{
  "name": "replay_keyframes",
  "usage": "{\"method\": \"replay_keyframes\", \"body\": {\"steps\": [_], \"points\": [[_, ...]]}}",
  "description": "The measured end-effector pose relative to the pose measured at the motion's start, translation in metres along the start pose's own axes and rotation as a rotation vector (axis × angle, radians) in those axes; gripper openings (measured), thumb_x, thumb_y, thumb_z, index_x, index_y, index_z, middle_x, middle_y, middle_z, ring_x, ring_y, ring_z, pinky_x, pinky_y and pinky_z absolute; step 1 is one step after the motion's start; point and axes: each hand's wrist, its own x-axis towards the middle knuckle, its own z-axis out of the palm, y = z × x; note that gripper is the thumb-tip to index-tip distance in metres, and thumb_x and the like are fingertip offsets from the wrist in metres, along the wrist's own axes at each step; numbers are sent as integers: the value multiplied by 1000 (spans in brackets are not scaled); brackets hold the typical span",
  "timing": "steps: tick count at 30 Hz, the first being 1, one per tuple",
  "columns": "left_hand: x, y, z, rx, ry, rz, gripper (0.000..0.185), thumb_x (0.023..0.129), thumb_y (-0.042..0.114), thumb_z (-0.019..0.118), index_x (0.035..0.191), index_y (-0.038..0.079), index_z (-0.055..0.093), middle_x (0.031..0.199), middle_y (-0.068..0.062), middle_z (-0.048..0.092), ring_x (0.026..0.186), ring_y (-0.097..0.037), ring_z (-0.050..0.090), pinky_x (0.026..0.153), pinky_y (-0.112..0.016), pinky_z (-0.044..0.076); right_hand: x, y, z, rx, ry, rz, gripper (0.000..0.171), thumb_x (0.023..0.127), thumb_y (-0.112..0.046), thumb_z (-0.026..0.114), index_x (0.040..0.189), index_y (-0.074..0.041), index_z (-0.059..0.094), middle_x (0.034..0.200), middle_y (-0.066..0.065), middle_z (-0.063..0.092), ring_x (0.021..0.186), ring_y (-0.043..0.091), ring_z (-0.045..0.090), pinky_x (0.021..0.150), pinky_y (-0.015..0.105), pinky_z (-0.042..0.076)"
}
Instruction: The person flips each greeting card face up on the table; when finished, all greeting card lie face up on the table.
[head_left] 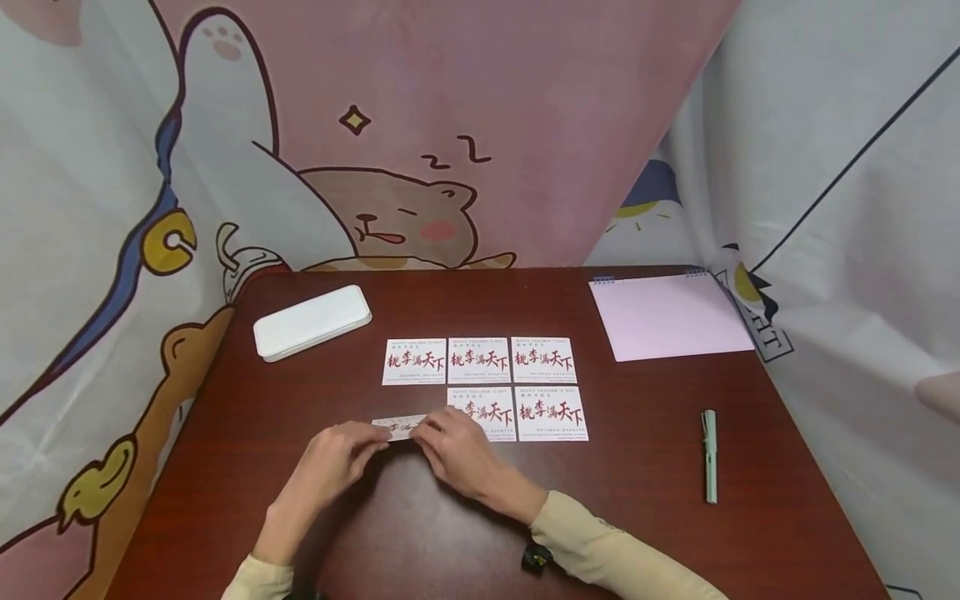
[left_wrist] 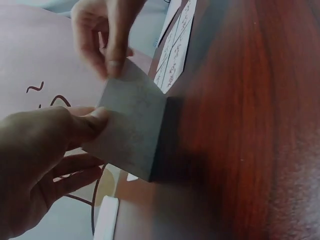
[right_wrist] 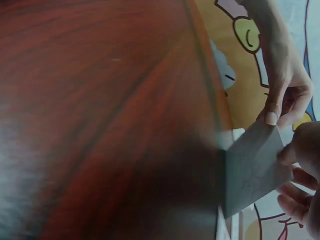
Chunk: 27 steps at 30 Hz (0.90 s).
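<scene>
Both hands hold one white printed card [head_left: 401, 427] tilted, its far edge on the dark wooden table [head_left: 645, 467]. My left hand [head_left: 341, 458] pinches its left edge; in the left wrist view the thumb lies on the card's grey back [left_wrist: 132, 132]. My right hand [head_left: 453, 450] pinches the right edge, and the card's back [right_wrist: 252, 170] shows in the right wrist view. Five matching cards with red and black characters lie flat: three in a back row [head_left: 478, 360] and two in front [head_left: 517, 413], just right of the held card.
A white oblong case [head_left: 311, 322] lies at the back left. A pink spiral notepad [head_left: 669, 316] lies at the back right, and a pale green pen [head_left: 709, 455] at the right. Cartoon-print cloth [head_left: 420, 133] hangs round the table.
</scene>
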Motion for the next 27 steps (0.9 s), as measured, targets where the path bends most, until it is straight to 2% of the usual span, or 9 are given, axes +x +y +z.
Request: {"method": "replay_keyframes", "body": {"steps": [5,12,17,27], "points": [[-3,-7,12,-51,-24,-26,24,74,3,88,96,9,81,97,-5,79,90,-19,76,80,-39,61,-9,3,8,-31,-66,-3,11,84,-17,81,94,-14,78,95,-1,76,85,13,66,82,25,53],[-6,-15,30,-57,-64,-80,22,75,4,87,96,8,81,102,-8,79,94,-22,76,82,-41,61,-14,8,20,-71,-130,30,8,87,-19,78,94,-16,77,95,-2,77,86,13,68,85,27,55],[-5,-17,35,-44,-71,-88,21,75,4,88,94,10,81,105,-8,78,98,-22,76,85,-42,61,-15,12,24,-79,-146,59,4,87,-19,78,90,-16,76,93,-3,77,84,13,69,87,28,56],[-5,-21,41,-13,-73,-101,23,73,3,89,94,10,81,106,-7,78,99,-21,76,84,-41,61,-13,16,27,-72,-172,84,5,88,-18,77,84,-17,74,88,-4,76,79,13,69,80,28,57]]}}
